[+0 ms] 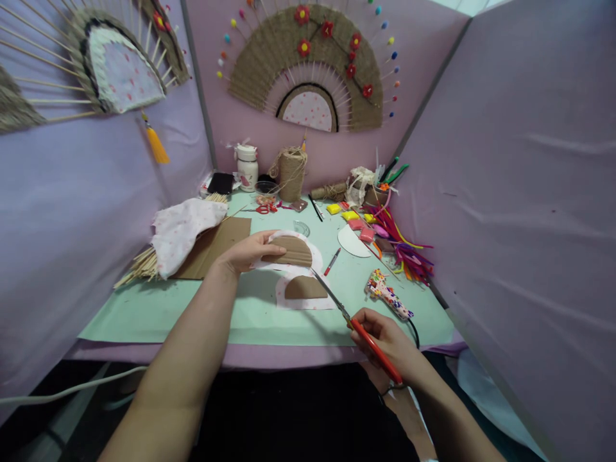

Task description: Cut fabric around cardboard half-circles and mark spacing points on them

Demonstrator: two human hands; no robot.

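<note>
On the left of the table (255, 330), a bundle of sticks (144, 266) lies under a loose cloth (185, 228), beside a cardboard sheet (233, 237). Next, near the middle, the person's left hand (253, 250) has a closed grip, thumb on top, on a cardboard half-circle (293, 252) with a dotted cloth backing (316, 256). Work on it looks part done: the cloth's outline is rounded, yet a wide border stands untrimmed around the curve. Its long axis runs left to right, dipping slightly rightward, with the curve facing away from the person. Nearer the person, a second half-circle (308, 289) lies on squarer cloth, so it seems less advanced. Rightward come the scissors (378, 353), handles wrapped in the right hand's (391, 337) closed grip; their tips point forward and left, just beside the held piece's right corner, and I cannot tell whether they touch it. Farther right rests a glue gun (392, 298).
</note>
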